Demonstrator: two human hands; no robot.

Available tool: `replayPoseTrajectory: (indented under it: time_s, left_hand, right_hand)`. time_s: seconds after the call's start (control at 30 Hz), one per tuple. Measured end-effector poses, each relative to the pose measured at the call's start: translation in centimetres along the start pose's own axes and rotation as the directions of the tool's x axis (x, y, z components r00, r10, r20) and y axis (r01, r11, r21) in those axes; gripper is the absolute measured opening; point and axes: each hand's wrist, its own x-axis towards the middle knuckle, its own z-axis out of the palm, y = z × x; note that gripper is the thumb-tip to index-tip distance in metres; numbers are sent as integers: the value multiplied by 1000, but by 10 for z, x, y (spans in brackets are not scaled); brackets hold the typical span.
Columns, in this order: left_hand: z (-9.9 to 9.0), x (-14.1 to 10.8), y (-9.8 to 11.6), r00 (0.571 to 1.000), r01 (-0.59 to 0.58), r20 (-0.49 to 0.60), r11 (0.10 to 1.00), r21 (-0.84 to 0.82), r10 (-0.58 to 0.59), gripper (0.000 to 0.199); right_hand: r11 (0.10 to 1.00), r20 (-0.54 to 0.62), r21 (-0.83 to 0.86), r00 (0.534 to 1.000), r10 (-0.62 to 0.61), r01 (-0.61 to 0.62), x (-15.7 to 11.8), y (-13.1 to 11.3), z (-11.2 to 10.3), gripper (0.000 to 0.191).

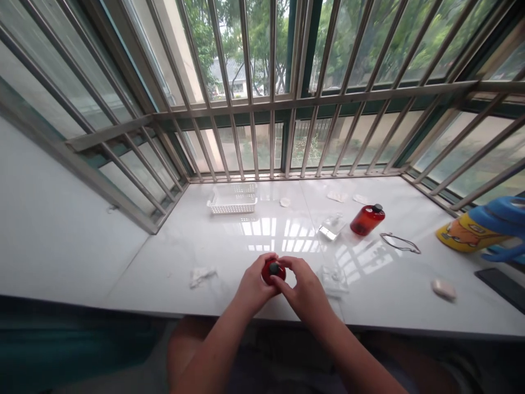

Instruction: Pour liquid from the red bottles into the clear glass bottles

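Note:
A red bottle (281,271) with a black cap (274,268) stands near the front edge of the white table, seen from above. My left hand (255,285) is wrapped round the bottle's left side. Thumb and forefinger of my right hand (302,283) close in on either side of the cap; whether they press on the cap itself or on the bottle's shoulder is hard to make out. A clear plastic packet (334,280) lies just right of my right hand. To the left of my left hand is a crumpled white wrapper (202,276).
At the back stands a white perforated basket (233,208). Rightward are a second red bottle (368,220), a clear packet (331,226), a dark cord loop (400,243), a pale soap-like block (443,290), a phone (502,289) and a blue-yellow tumbler (478,227). Barred windows enclose the table.

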Motion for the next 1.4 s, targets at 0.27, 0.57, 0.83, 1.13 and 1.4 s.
replayPoseTrajectory:
  time_s: [0.27,0.57,0.83,1.13,1.4]
  left_hand:
    - [0,2,2,1000,9,-1,1000,-9,-9,74]
    - [-1,2,6,1000,12,11,1000,-6,-12,71]
    - [-1,2,3,1000,6,13,1000,6,-6,69]
    - [2,2,2,1000,-4,-7,999,37,4,65]
    - [3,0,-1,999,-21,-27,998,62,23,65]
  right_hand:
    - [999,-10,34,1000,14,-14,-9,-10,1,46]
    - [997,-19,22,997,72,-71,-14,-13,1,43]
    - [998,-41,-26,998,50,-51,-13,-14,4,39]
    - [999,-26,-37,999,28,-29,-8,-23,2,42]
    - [999,21,-52,1000,13,-12,-1,-17,8,47]
